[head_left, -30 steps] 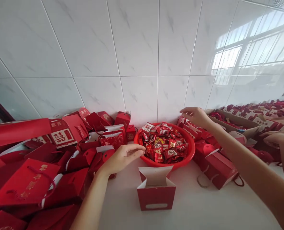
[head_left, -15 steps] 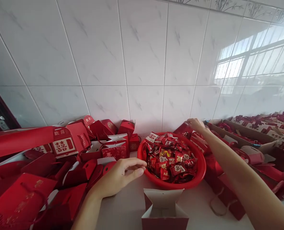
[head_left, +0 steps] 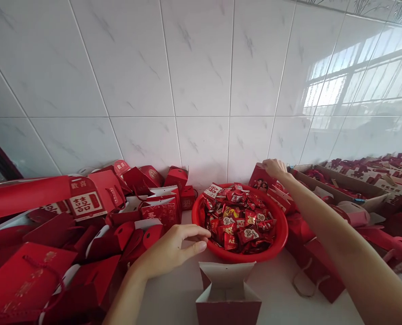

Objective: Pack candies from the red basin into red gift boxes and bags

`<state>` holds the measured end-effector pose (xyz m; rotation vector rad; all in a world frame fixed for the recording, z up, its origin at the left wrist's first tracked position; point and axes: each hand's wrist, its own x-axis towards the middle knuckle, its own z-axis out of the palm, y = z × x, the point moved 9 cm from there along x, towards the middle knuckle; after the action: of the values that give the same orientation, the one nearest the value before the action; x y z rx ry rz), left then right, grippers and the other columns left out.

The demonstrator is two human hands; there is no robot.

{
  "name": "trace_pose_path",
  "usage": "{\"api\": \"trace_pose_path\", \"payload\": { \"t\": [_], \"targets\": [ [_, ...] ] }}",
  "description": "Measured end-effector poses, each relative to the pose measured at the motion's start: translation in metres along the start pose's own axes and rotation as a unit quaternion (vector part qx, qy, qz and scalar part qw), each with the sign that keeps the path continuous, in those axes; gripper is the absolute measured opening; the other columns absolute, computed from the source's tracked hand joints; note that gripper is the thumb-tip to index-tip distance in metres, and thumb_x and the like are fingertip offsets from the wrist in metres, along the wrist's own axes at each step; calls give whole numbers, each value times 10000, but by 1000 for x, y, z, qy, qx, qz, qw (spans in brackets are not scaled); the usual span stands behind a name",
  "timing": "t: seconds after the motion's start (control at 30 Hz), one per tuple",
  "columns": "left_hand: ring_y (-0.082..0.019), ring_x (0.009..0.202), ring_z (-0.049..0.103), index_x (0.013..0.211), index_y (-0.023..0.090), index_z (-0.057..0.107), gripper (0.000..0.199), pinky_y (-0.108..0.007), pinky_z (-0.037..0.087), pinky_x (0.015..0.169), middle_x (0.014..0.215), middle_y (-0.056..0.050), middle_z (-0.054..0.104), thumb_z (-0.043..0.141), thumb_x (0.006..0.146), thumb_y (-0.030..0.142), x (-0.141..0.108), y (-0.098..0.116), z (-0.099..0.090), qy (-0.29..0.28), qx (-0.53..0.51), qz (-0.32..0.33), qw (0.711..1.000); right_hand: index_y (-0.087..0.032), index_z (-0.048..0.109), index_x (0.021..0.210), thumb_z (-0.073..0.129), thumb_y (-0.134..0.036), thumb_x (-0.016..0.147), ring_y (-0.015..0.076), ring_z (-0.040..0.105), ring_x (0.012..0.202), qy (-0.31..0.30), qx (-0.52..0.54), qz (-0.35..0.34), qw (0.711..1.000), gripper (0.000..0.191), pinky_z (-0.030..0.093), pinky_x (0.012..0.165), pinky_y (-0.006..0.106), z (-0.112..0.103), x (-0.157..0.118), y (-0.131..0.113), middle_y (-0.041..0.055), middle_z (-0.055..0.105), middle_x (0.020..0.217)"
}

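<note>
A red plastic basin [head_left: 281, 237] full of red-wrapped sweets [head_left: 240, 221] stands against the tiled wall. My left hand [head_left: 174, 248] holds nothing; its thumb and fingers are apart at the basin's left rim. Behind the basin on the right, my right hand [head_left: 275, 168] is closed on the top of a red gift box [head_left: 259, 178] with small printed figures. Its fingertips are partly hidden. In front of the basin, an open gift box [head_left: 228, 312] stands with its white inside facing up.
Heaped red gift boxes [head_left: 95, 280] cover the left side. More red boxes [head_left: 323, 266] lie on the right, under my right forearm. A long cardboard carton [head_left: 350, 180] and rows of packed boxes [head_left: 390, 187] run along the wall at the far right.
The gift box in my right hand has tipped more upright, so its printed front shows. My left hand stays by the basin rim. The whole view has shifted slightly.
</note>
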<state>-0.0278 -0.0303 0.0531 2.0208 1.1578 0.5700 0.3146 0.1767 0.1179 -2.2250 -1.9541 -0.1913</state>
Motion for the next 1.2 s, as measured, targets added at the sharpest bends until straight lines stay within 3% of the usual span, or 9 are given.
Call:
{"api": "trace_pose_path", "payload": {
  "t": [0.23,0.43,0.67,0.83,0.97,1.07,1.2],
  "targets": [
    [-198,1149,670,1224,261,726,368,-274,498,1020,1227,-18,738,626,931,461,-2,-1,2,-6,-3,6,1000,-186,621,1258,615,-360,993,226,651,1077,-51,-3,-54,997,318,570,915,436,45,-1,-19,100,630,1281],
    [-201,1146,674,1218,252,727,358,-278,502,1017,1240,-24,733,625,935,447,1,1,4,-9,-1,7,1000,-187,617,1267,618,-357,991,232,646,1095,-54,-1,-84,995,325,566,926,443,58,2,-23,102,623,1296],
    [-203,1151,676,1200,246,731,341,-279,504,1018,1235,-24,739,632,930,428,0,2,5,-11,1,13,1000,-192,609,1282,619,-358,991,235,639,1118,-47,31,-89,994,336,560,943,456,50,0,-31,101,611,1322],
    [-226,1156,676,1205,253,732,365,-314,513,1023,1239,-32,741,630,922,461,1,2,1,0,4,20,1000,-129,641,1296,625,-175,921,323,618,1195,0,82,-79,993,378,493,1026,479,14,-16,-36,198,599,1367],
    [-235,1115,694,1167,233,740,365,-321,537,986,1202,-42,753,624,909,464,4,6,0,14,1,30,999,-140,639,1333,521,-147,914,259,664,1122,48,162,-112,979,435,500,1001,368,-27,-50,-52,148,667,1318],
    [-237,1060,702,1112,202,752,334,-328,548,956,1148,-60,762,596,910,418,10,8,-1,61,24,47,997,-192,687,1266,502,-237,948,201,705,998,65,238,-156,957,371,544,894,316,-41,-96,-69,78,740,1190],
    [-234,1059,692,1058,182,751,278,-338,538,958,1129,-81,749,542,923,306,25,3,6,120,73,71,987,-196,784,972,604,-251,865,220,721,875,37,424,-271,863,217,558,811,328,-30,-170,-99,60,787,966]
  ]
}}
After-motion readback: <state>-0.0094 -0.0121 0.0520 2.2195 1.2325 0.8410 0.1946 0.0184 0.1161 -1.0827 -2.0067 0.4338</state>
